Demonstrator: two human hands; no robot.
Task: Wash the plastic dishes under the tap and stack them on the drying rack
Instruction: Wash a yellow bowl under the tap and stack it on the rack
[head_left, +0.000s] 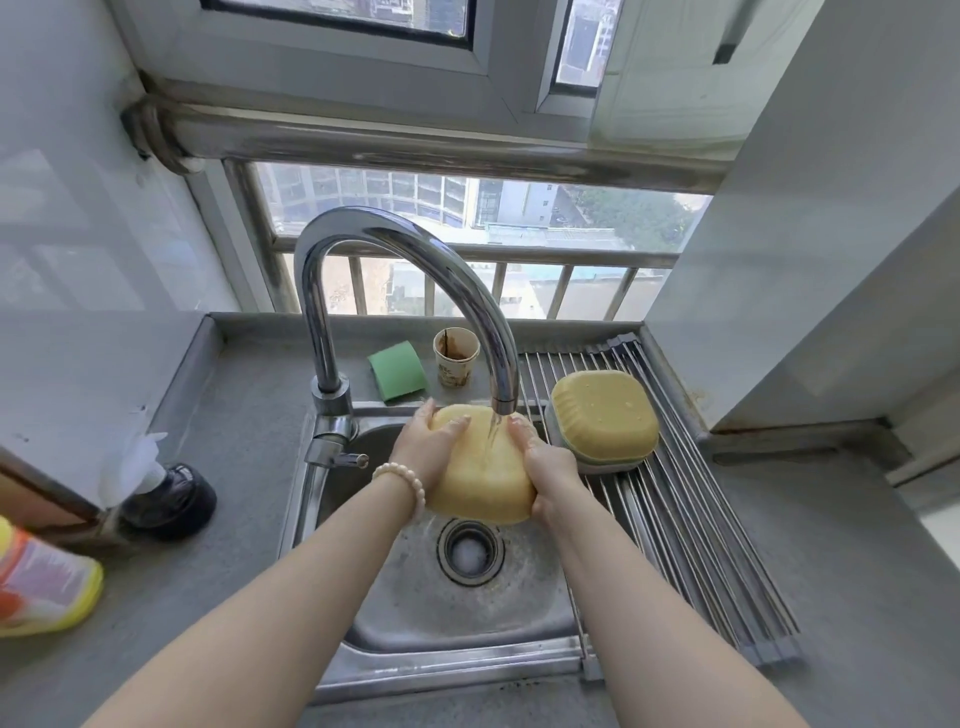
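Gripping an upturned yellow dish (480, 467) under the running tap (410, 244), left hand (431, 447) and right hand (545, 467) fingers curled round its sides, stacked dishes (602, 415) on drying rack (691, 519) at three o'clock.

Two yellow dishes (480, 467) (605, 410), one cup (456, 356), one sponge (397, 376).

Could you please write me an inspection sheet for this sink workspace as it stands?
Surface: grey stone counter around a wet steel sink.
Job's things: yellow plastic bowl upside down under the running chrome tap; stacked yellow plastic bowls inverted on the steel roll-up drying rack.
Clutter: green sponge, stained paper cup, dark bottle.
Hands: left hand and right hand grip the bowl's sides.
Cables: nothing seen.
Surroundings: barred window behind.
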